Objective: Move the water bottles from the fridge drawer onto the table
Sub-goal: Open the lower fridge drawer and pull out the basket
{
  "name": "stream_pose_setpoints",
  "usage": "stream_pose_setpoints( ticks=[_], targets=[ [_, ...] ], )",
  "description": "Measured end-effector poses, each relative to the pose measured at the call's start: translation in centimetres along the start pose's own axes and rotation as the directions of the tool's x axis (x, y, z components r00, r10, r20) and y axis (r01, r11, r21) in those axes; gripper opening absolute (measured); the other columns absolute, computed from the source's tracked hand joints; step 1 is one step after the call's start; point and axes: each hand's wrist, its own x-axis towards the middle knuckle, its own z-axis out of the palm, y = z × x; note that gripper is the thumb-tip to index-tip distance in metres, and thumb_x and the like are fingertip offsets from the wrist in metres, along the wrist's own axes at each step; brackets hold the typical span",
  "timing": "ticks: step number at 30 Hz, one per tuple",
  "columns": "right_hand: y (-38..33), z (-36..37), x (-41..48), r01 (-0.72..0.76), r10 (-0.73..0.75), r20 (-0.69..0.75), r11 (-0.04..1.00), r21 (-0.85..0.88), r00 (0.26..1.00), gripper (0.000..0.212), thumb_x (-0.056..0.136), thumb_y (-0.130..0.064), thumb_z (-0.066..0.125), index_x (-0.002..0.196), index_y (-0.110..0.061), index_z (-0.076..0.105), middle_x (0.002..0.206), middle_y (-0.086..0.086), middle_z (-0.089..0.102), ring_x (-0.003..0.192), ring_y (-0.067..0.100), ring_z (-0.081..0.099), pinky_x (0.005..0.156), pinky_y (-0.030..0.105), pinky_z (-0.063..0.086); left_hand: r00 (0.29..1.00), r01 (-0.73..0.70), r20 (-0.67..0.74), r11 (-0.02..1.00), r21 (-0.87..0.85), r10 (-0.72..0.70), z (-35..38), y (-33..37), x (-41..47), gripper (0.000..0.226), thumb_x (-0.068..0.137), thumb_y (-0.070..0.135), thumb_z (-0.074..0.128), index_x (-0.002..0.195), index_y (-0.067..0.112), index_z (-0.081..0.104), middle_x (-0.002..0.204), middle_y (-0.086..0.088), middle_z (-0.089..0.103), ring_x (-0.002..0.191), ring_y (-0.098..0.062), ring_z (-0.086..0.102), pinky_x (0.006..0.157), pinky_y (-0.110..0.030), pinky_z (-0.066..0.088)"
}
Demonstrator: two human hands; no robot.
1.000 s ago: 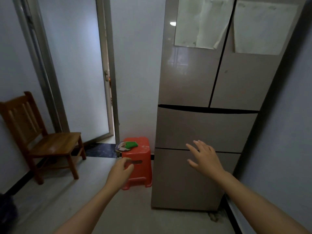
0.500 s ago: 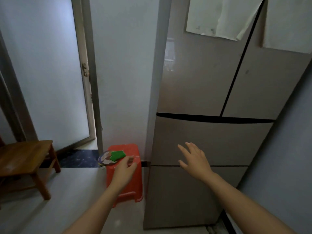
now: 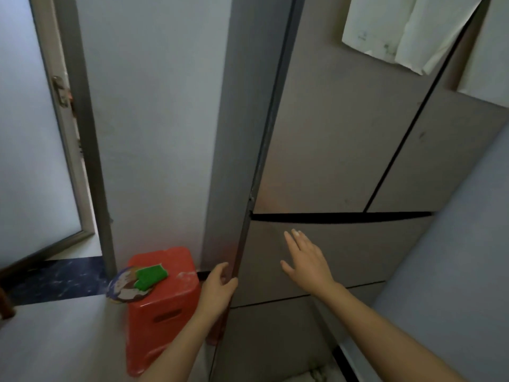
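My left hand (image 3: 219, 288) curls its fingers round the left edge of the closed taupe fridge drawer (image 3: 366, 252), thumb at the front corner. My right hand (image 3: 307, 261) is spread flat, fingers straight, over the drawer front; I cannot tell whether it touches. The water bottles are hidden from me behind that shut front.
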Motion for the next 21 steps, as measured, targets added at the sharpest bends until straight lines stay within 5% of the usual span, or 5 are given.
stream_pose_setpoints(
  ticks=[4, 8, 14, 17, 21],
  targets=[
    [0.7, -0.2, 2.4, -0.029, 0.029, -0.037, 1.0, 0.012, 0.999, 0.065, 0.095, -0.036, 0.038, 0.147, -0.014, 0.006, 0.156, 0.006, 0.003, 0.144, 0.019, 0.002, 0.114, 0.035, 0.014, 0.999, -0.021, 0.029, 1.0, -0.02, 0.021, 1.4, 1.1, 1.9, 0.047, 0.084, -0.004, 0.055, 0.13, -0.003, 0.042, 0.118, -0.006, 0.05, 0.102, -0.014, 0.048, 0.078, -0.011, 0.033],
    [0.8, 0.2, 3.7, -0.066, 0.068, -0.026, 0.995, 0.069, 0.997, 0.066, 0.094, -0.035, 0.041, 0.147, -0.014, 0.007, 0.156, 0.006, 0.007, 0.144, 0.02, 0.003, 0.114, 0.037, 0.013, 0.998, -0.033, 0.056, 0.999, -0.043, 0.036, 1.8, 2.7, 3.5, 0.053, 0.085, -0.004, 0.055, 0.134, -0.001, 0.036, 0.121, -0.004, 0.046, 0.115, -0.016, 0.046, 0.084, -0.012, 0.033],
    [0.5, 1.2, 3.8, -0.089, 0.099, -0.058, 0.983, 0.164, 0.993, 0.071, 0.091, -0.03, 0.046, 0.147, -0.016, 0.005, 0.156, 0.005, 0.003, 0.144, 0.019, -0.002, 0.114, 0.038, 0.012, 0.997, -0.042, 0.059, 0.996, -0.083, 0.047, 3.6, 2.6, 6.0, 0.077, 0.073, 0.022, 0.064, 0.141, 0.011, 0.028, 0.144, -0.01, 0.038, 0.131, -0.022, 0.037, 0.109, -0.043, 0.034],
    [0.5, 1.2, 3.8, -0.086, 0.098, -0.059, 0.979, 0.186, 0.993, 0.073, 0.089, -0.027, 0.048, 0.147, -0.016, 0.005, 0.156, 0.004, 0.002, 0.144, 0.019, -0.003, 0.113, 0.038, 0.013, 0.998, -0.013, 0.064, 0.984, -0.177, 0.025, 3.5, 3.8, 5.0, 0.061, 0.086, 0.003, 0.057, 0.139, 0.009, 0.028, 0.131, -0.001, 0.042, 0.119, -0.013, 0.042, 0.09, -0.021, 0.039],
    [0.4, 1.2, 3.7, -0.096, 0.113, -0.062, 0.97, 0.225, 0.992, 0.075, 0.087, -0.023, 0.049, 0.147, -0.016, 0.005, 0.156, 0.003, 0.001, 0.144, 0.018, -0.005, 0.112, 0.037, 0.015, 0.994, -0.013, 0.104, 0.982, -0.189, 0.033, 3.2, 4.0, 5.9, 0.05, 0.088, -0.001, 0.052, 0.134, 0.004, 0.032, 0.121, -0.006, 0.048, 0.106, -0.014, 0.047, 0.08, -0.02, 0.04]
  ],
)
